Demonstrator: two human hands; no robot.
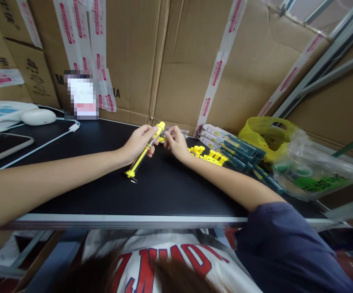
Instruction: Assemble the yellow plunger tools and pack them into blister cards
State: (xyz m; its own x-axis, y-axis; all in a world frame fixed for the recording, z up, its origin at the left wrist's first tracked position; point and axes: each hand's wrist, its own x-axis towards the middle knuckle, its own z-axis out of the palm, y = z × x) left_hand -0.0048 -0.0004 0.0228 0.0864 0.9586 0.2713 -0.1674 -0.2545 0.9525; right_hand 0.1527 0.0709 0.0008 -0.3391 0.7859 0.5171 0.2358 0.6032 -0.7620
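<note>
A slim clear plastic tube with yellow caps at both ends (144, 151) lies slanted between the hands, its lower yellow end resting on the black tabletop (103, 191) and its upper end raised toward the fingers. The left hand (139, 141) is curled closed around the upper half of the tube. The right hand (176, 142), just beside it, pinches at the top yellow cap; what its fingertips grip there is too small to tell. The tube looks light, stiff and smooth, likely slippery on the clear barrel, so the yellow ends offer the surer hold. Right of the right hand lie small yellow plastic pieces (208, 155), then flat green-and-white packets (234, 148), a yellow plastic bag (264, 134) and a clear bag (310, 171).
</note>
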